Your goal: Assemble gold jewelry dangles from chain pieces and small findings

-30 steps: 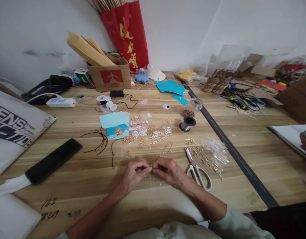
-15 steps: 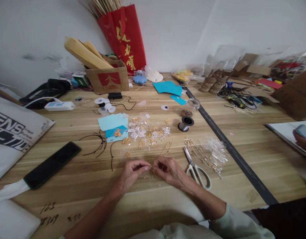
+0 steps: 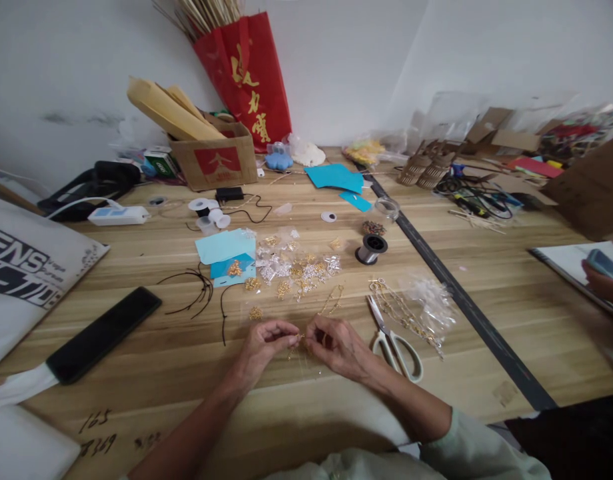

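Note:
My left hand (image 3: 266, 347) and my right hand (image 3: 339, 345) meet fingertip to fingertip over the table's near middle. Each is closed in a pinch on a small gold-coloured jewellery piece (image 3: 300, 337) between them; its exact kind is too small to make out. Below the fingers lies a clear plastic bag (image 3: 306, 367), partly hidden. Just beyond my right hand is a thin gold chain (image 3: 332, 299). White-handled scissors (image 3: 394, 343) lie to its right, beside more gold chains (image 3: 399, 303). Past my left hand sits a small pile of gold findings (image 3: 255, 313).
Bags of gold and silver findings (image 3: 306, 267) spread ahead, with a wire spool (image 3: 372, 249) to their right. Black cords (image 3: 201, 293) and a black phone (image 3: 104, 333) lie left. At the right edge, another person's hand (image 3: 604, 280) holds a phone over a notebook (image 3: 561, 257).
My hands stay together over the same spot, the fingertips shifting only slightly around the small gold piece. The view has moved a little.

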The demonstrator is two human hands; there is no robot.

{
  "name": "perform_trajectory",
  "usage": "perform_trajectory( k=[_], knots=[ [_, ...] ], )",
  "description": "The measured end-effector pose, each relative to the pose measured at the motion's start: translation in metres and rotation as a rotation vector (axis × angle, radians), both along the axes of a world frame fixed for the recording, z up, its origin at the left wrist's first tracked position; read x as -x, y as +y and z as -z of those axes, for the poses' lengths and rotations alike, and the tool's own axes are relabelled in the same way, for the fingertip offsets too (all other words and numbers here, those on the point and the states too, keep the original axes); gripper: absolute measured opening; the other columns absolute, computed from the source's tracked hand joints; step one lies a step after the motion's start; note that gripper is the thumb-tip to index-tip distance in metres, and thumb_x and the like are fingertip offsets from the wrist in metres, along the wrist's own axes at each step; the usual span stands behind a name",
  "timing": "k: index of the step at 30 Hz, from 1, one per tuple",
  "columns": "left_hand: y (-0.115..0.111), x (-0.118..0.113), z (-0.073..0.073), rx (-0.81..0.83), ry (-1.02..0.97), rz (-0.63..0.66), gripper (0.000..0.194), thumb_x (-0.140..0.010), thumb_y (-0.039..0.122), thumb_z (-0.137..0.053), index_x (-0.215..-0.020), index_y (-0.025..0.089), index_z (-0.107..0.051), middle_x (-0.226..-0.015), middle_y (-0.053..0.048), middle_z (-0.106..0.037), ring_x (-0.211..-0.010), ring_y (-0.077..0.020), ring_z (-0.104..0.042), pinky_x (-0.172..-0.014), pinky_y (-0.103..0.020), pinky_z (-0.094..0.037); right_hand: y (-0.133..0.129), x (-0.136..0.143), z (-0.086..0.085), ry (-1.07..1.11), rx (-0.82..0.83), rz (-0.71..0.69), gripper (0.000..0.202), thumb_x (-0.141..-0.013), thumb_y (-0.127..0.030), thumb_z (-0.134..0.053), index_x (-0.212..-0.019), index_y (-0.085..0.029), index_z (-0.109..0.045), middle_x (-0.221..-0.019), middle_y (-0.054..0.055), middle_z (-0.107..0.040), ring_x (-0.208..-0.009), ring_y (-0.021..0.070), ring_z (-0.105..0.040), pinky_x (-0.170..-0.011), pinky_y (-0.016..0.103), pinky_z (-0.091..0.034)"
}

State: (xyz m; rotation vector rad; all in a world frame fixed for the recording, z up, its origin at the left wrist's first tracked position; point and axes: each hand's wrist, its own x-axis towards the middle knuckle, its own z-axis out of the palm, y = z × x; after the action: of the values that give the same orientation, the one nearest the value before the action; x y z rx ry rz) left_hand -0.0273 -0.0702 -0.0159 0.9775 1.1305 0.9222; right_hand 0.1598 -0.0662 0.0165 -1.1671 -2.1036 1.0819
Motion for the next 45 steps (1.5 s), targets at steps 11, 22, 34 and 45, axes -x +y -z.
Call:
perform_trajectory(
  k=[11,22,34,45],
  knots=[
    [0.0006,-0.0020,-0.0073,0.005,0.041,-0.003,0.012,-0.057,0.022,-0.075,-0.066,0.015,-0.070,-0.063,-0.001,-0.069,-0.061,-0.0134,-0.060,-0.060,-0.023,-0.047,-0.0006,0.0002,-0.0001,-0.013,0.014,-0.018,0.008,-0.082,-0.020,-0.052,-0.076,-0.015,-0.055,-0.062,-0.003,-0.055,-0.051,0.0058,-0.046,-0.047,0.015,-0.032],
    [-0.0007,-0.0018,-0.0083,-0.034,0.095,0.008,0.011,-0.059,0.023,-0.074,-0.064,0.015,-0.068,-0.061,-0.001,-0.065,-0.058,-0.0119,-0.055,-0.056,-0.022,-0.043,-0.0021,0.0010,0.0005,-0.019,0.020,-0.025,0.009,-0.083,-0.021,-0.051,-0.076,-0.015,-0.055,-0.062,-0.003,-0.054,-0.050,0.0061,-0.045,-0.046,0.016,-0.031],
    [-0.0012,-0.0010,-0.0086,-0.057,0.103,0.023,0.011,-0.060,0.023,-0.074,-0.064,0.015,-0.068,-0.060,-0.001,-0.066,-0.057,-0.0126,-0.057,-0.056,-0.023,-0.045,-0.0016,0.0005,0.0013,-0.006,0.011,-0.026,0.007,-0.082,-0.019,-0.052,-0.077,-0.015,-0.055,-0.063,-0.003,-0.055,-0.051,0.0064,-0.045,-0.047,0.016,-0.032],
    [-0.0027,-0.0024,-0.0066,-0.140,0.141,-0.012,0.012,-0.063,0.022,-0.073,-0.063,0.014,-0.064,-0.061,-0.001,-0.065,-0.057,-0.0121,-0.058,-0.057,-0.022,-0.047,-0.0029,0.0022,0.0007,-0.027,-0.008,-0.025,0.005,-0.080,-0.015,-0.052,-0.076,-0.016,-0.054,-0.063,-0.003,-0.055,-0.051,0.0067,-0.046,-0.048,0.016,-0.032]
  ],
)
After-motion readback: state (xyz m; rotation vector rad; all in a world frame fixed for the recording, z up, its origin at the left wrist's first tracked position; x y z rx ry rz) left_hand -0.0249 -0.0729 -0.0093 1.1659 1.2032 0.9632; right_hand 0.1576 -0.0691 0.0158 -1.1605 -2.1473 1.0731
